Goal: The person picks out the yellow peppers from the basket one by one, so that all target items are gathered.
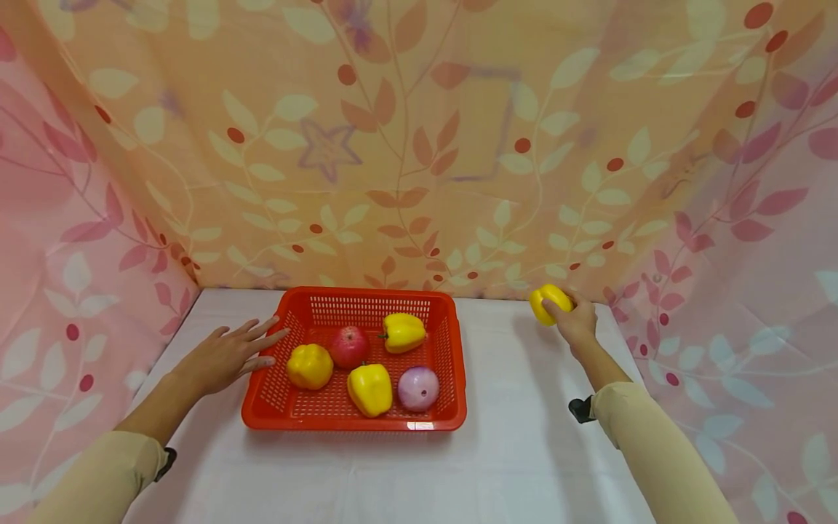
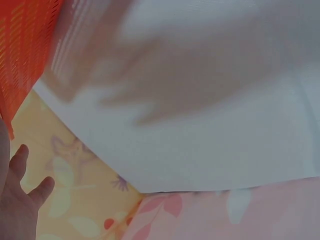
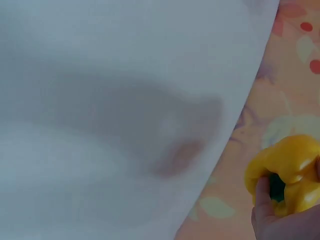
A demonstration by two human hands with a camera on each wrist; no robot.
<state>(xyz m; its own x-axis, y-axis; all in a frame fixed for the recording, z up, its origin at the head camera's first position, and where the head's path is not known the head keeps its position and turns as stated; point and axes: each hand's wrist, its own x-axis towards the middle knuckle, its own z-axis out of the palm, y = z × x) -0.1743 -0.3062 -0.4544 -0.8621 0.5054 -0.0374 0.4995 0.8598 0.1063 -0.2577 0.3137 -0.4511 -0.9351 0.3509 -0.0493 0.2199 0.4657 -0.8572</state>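
My right hand [image 1: 579, 324] grips a yellow bell pepper [image 1: 546, 303] above the right back part of the table. In the right wrist view the same pepper [image 3: 295, 155] shows its green stem hollow beside the thumb. My left hand [image 1: 222, 358], fingers spread and fairly straight, is at the left rim of a red plastic basket [image 1: 353, 423]; whether it touches the rim I cannot tell. Inside the basket lie a rounded yellow bell pepper [image 1: 310, 366], a pomegranate [image 1: 350, 346], two more yellow bell peppers [image 1: 404, 332] [image 1: 370, 390] and a purple onion [image 1: 418, 388].
A white cloth covers the table [image 1: 504, 437]. Behind it hangs an orange-yellow leaf-patterned curtain [image 1: 406, 145], with pink patterned curtains on the left [image 1: 72, 240] and right [image 1: 740, 240]. Shadows of both arms fall on the cloth.
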